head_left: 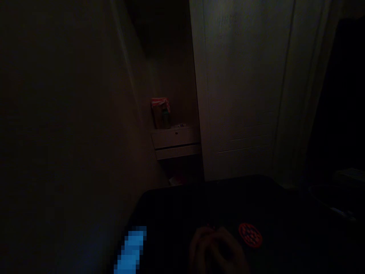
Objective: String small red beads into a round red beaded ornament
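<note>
The view is very dark. Low in the middle, my left hand (199,247) and my right hand (229,249) are drawn together, fingertips meeting. Both look closed, fingers bent inward. A small reddish bit (210,227) shows at the fingertips, too dim to name. Just to the right of my right hand, apart from it, a round red-rimmed piece with a speckled pattern (250,235) lies on a dark surface (176,217).
A bright blue pixelated patch (130,251) glows at the lower left. Beyond the dark surface stand a pale cupboard door (242,83) and a drawer unit (176,139). On the unit are a red-and-white striped bag (159,102) and a greenish container (166,118). A wall rises at left.
</note>
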A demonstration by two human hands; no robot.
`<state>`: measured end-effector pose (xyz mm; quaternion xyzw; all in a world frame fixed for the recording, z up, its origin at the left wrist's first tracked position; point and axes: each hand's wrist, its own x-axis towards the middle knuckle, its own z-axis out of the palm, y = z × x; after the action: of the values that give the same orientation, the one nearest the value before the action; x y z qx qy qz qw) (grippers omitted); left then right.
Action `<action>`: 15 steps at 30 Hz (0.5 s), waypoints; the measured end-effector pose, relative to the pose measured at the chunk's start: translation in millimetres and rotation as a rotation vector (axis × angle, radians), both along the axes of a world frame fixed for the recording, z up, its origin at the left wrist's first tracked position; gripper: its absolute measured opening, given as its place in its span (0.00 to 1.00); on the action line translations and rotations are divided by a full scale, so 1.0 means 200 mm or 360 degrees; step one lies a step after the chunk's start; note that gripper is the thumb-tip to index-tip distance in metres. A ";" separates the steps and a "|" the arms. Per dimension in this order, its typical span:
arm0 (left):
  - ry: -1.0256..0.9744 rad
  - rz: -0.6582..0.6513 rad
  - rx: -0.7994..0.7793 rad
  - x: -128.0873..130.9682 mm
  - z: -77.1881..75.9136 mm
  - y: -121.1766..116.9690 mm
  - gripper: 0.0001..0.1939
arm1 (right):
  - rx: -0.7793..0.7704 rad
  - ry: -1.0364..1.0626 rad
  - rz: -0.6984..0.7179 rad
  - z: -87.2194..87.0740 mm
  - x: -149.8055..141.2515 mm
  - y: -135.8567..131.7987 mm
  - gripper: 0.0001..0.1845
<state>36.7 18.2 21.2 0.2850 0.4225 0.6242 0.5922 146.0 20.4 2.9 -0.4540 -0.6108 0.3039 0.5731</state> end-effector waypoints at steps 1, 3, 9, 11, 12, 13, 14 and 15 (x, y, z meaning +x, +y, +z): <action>0.0008 -0.0008 0.0001 0.00 0.00 0.00 0.10 | -0.0020 0.0016 0.0018 0.00 0.00 0.00 0.16; 0.0035 -0.0023 0.0017 0.01 0.00 0.00 0.12 | -0.0051 0.0050 0.0022 0.00 -0.01 0.00 0.16; 0.0106 -0.0042 0.0100 0.00 -0.06 0.03 0.14 | -0.0140 0.0200 0.0010 -0.02 -0.02 0.01 0.20; 0.0065 -0.0062 0.0087 -0.02 -0.09 0.04 0.14 | -0.0175 0.0194 0.0048 -0.01 -0.01 0.01 0.19; 0.0017 -0.0063 0.0071 -0.03 -0.10 0.05 0.14 | -0.0201 0.0206 0.0047 0.00 -0.01 0.01 0.19; -0.0045 -0.0056 0.0053 -0.03 -0.10 0.06 0.15 | -0.0226 0.0238 0.0030 0.01 0.00 0.01 0.19; -0.0112 -0.0045 0.0034 -0.04 -0.10 0.07 0.16 | -0.0253 0.0286 0.0002 0.01 0.00 0.01 0.19; -0.0167 -0.0030 0.0022 -0.05 -0.10 0.08 0.17 | -0.0283 0.0342 -0.0022 0.01 0.01 0.02 0.19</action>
<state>27.2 35.1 1.6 0.2599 0.3841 0.6355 0.6173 147.6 23.5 5.9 -0.4720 -0.5136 0.3997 0.5947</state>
